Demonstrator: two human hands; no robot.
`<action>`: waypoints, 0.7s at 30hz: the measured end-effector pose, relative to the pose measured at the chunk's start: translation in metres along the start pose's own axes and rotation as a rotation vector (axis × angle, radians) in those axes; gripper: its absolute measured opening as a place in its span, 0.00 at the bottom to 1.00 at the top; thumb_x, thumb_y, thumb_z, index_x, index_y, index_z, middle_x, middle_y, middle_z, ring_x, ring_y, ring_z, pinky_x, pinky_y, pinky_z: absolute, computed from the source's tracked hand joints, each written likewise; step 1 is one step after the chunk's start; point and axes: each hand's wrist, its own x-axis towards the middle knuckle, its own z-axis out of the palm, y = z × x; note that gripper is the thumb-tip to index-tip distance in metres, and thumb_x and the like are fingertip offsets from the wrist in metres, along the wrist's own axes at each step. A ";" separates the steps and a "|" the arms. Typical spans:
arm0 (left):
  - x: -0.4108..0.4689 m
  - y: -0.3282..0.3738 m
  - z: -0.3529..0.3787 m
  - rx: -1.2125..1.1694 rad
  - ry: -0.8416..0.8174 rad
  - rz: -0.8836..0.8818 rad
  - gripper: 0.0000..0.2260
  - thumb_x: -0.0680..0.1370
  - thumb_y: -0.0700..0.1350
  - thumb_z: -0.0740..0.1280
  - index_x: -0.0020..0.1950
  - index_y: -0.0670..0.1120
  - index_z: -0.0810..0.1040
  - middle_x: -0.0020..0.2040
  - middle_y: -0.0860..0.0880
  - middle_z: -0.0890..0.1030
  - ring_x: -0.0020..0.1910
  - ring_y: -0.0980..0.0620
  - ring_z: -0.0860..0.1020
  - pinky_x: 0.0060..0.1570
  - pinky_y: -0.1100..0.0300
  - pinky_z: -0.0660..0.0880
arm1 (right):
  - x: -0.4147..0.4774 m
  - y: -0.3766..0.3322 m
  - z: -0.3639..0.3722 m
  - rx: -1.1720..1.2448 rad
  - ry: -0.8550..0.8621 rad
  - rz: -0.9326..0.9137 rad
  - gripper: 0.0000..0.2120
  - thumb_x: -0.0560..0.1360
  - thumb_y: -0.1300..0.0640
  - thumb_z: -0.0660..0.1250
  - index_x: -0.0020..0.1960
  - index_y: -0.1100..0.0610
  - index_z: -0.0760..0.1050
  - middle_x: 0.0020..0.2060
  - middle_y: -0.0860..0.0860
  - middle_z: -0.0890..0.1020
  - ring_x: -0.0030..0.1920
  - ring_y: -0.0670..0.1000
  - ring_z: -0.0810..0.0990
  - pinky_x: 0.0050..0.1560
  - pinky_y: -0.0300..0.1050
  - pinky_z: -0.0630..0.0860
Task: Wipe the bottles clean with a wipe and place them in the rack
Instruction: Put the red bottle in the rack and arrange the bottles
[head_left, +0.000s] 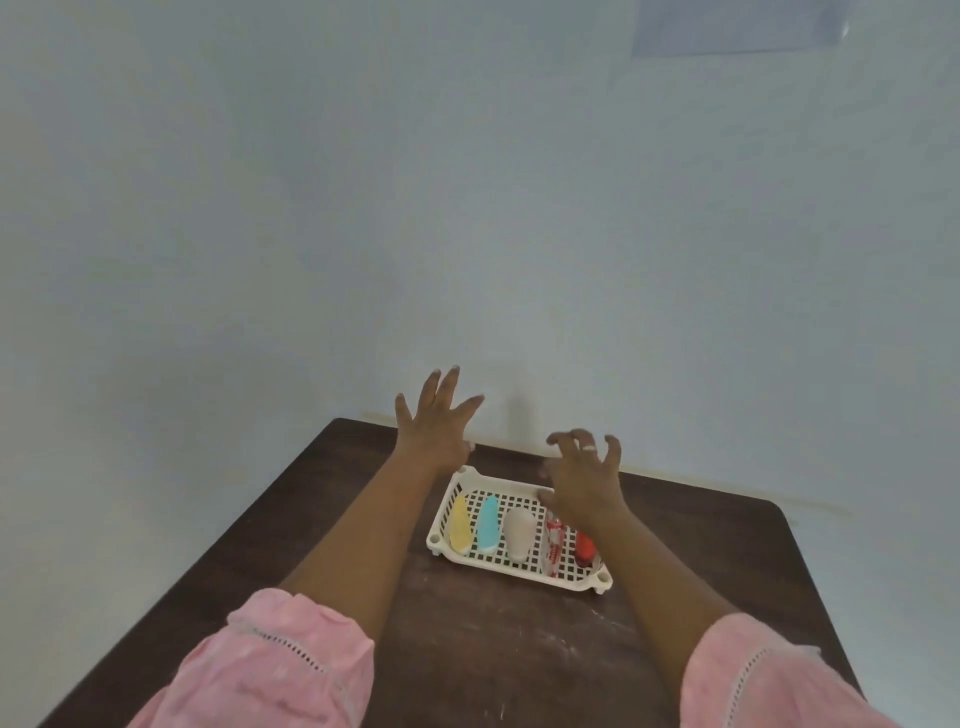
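Five bottles, yellow, blue, beige, red-labelled clear and red, lie side by side in the white rack on the dark table, with the left hand empty and fingers spread straight at the rack's 11 o'clock, and the right hand empty, splayed and half-bent over its 1 o'clock corner.

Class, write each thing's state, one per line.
White lattice plastic rack: holds bottles
Yellow bottle: lying in rack
Turquoise bottle: lying in rack
Beige bottle: lying in rack
Clear red-labelled bottle: lying in rack
Red bottle: in rack
Left hand: open, empty
Right hand: fingers bent, empty
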 end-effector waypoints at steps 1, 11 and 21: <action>-0.004 -0.002 0.006 -0.001 -0.020 -0.009 0.30 0.80 0.52 0.63 0.78 0.58 0.52 0.79 0.49 0.35 0.77 0.46 0.34 0.72 0.34 0.42 | 0.000 -0.007 0.007 -0.028 -0.057 -0.014 0.15 0.73 0.42 0.64 0.57 0.46 0.78 0.71 0.47 0.62 0.73 0.53 0.54 0.68 0.66 0.44; -0.014 -0.019 0.059 -0.122 -0.193 -0.077 0.27 0.78 0.51 0.67 0.75 0.61 0.62 0.80 0.49 0.38 0.77 0.47 0.34 0.71 0.33 0.41 | 0.019 -0.043 0.047 -0.144 -0.138 -0.023 0.13 0.73 0.50 0.65 0.56 0.51 0.78 0.63 0.50 0.71 0.69 0.55 0.61 0.68 0.68 0.42; -0.003 -0.009 0.085 -0.154 -0.266 -0.024 0.26 0.78 0.47 0.67 0.73 0.63 0.64 0.80 0.50 0.40 0.78 0.46 0.36 0.71 0.33 0.42 | 0.032 -0.044 0.052 -0.021 -0.184 0.079 0.11 0.74 0.51 0.62 0.55 0.49 0.75 0.47 0.49 0.82 0.64 0.54 0.70 0.68 0.67 0.37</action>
